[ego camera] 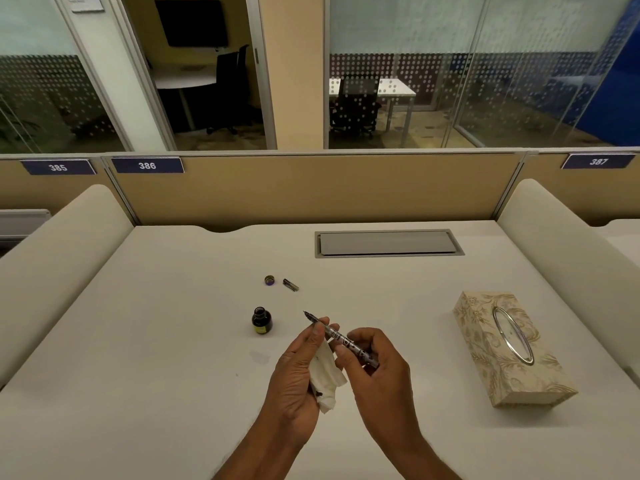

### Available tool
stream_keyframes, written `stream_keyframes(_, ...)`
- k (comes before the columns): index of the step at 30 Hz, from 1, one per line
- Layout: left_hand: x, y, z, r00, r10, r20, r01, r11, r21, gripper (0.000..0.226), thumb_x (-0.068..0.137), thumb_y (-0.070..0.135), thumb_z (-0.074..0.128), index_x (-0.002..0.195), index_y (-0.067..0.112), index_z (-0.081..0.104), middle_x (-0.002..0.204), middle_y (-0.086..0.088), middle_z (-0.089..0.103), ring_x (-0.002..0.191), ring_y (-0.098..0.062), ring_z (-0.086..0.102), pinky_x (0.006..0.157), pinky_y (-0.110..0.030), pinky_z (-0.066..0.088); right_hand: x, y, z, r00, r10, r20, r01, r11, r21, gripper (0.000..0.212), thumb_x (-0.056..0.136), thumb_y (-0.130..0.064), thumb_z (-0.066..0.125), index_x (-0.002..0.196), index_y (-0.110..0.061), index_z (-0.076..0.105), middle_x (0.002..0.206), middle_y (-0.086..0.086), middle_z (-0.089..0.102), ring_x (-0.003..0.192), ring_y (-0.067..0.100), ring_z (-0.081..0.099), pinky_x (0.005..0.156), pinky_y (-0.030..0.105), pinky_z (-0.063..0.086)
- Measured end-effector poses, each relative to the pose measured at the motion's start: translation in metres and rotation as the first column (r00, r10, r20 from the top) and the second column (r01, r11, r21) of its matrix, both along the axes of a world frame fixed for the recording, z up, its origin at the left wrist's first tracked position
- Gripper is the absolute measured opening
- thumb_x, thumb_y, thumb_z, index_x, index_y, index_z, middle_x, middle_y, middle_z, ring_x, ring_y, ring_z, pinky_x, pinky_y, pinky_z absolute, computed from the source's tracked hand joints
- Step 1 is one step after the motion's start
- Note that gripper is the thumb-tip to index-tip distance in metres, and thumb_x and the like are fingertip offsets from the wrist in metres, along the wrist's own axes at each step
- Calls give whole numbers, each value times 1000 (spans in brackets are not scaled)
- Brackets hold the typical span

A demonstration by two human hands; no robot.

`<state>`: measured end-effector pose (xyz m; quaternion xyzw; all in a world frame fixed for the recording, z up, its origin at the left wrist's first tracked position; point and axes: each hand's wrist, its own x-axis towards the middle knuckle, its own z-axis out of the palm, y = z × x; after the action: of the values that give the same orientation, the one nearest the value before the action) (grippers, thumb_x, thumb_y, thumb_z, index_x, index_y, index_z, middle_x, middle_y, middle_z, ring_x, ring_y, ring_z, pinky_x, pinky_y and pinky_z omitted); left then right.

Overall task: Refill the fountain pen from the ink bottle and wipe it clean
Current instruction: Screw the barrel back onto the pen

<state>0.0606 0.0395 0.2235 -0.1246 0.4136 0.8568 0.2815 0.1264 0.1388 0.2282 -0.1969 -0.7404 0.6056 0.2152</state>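
Observation:
Both hands hold the fountain pen (pixel 341 339) above the white desk (pixel 138 341), nib pointing up and to the left. My left hand (pixel 298 372) pinches the pen near the nib and also clutches a crumpled white tissue (pixel 325 375) with dark ink spots. My right hand (pixel 375 368) grips the rear of the barrel. The open ink bottle (pixel 261 320) stands upright on the desk just left of the nib. Farther back lie the bottle cap (pixel 269 280) and the pen cap (pixel 291 285).
A patterned tissue box (pixel 509 351) lies at the right. A grey cable hatch (pixel 388 243) is set in the desk at the back. Padded dividers flank the desk on both sides. A faint stain (pixel 260 356) marks the desk below the bottle.

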Motion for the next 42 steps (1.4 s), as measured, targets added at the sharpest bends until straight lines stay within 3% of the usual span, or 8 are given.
stream_keyframes(4,2,1,1,1000,-4,-11,4,1000,27,24,83,20,68,103,12,77,112,-10,77,97,-23,75,100,-46,51,0,0,4,1000,15,2,-15,1000,11,14,95,-25,65,82,-25,69,71,-3,71,62,5,60,58,18,49)
stream_keyframes(9,2,-2,1,1000,22,-21,-22,1000,17,25,79,20,72,101,11,80,115,-13,76,109,-27,71,102,-47,51,0,-1,3,999,37,-10,-37,999,-5,7,92,-20,70,90,-26,66,76,1,71,70,11,66,62,18,52)
stream_keyframes(13,5,-1,3,1000,11,-9,-11,1000,1,19,93,16,64,104,12,77,112,-10,78,92,-20,78,88,-42,55,0,-1,4,1000,11,10,-12,1000,10,12,94,-26,66,84,-23,70,73,-5,72,67,4,65,62,16,50)
stream_keyframes(18,4,-3,2,1000,-24,11,24,999,-30,20,86,27,70,102,18,81,116,-6,78,86,-16,76,77,-29,47,1,-2,-1,1000,-2,-5,2,1000,1,17,89,-16,73,97,-30,67,92,-9,72,87,11,69,74,23,57)
stream_keyframes(22,4,0,3,1000,0,9,0,1000,4,28,85,22,68,110,12,76,117,-10,76,98,-20,77,101,-48,52,2,-2,3,999,-25,-44,23,998,-51,8,93,-17,68,89,-22,72,73,-6,72,66,8,67,63,22,53)
stream_keyframes(26,6,-1,4,1000,0,1,0,1000,6,19,94,17,63,106,12,76,107,-7,79,86,-15,78,76,-33,62,1,-3,0,999,-36,-37,34,998,-43,23,90,-15,72,106,-30,67,89,-8,71,80,16,72,71,25,58)
stream_keyframes(29,8,1,7,1000,-20,0,20,999,27,21,83,23,68,99,15,80,109,-7,78,90,-18,77,91,-42,55,3,-3,4,997,-46,-64,43,998,-52,18,93,-14,68,103,-28,64,83,-5,71,74,14,72,69,23,58)
stream_keyframes(42,10,-1,8,1000,2,3,-2,1000,13,28,81,22,69,105,11,76,109,-8,79,86,-16,78,75,-33,60,5,-2,-2,1000,-3,10,2,996,89,5,93,-25,68,96,-29,70,83,-7,73,83,11,70,73,20,56)
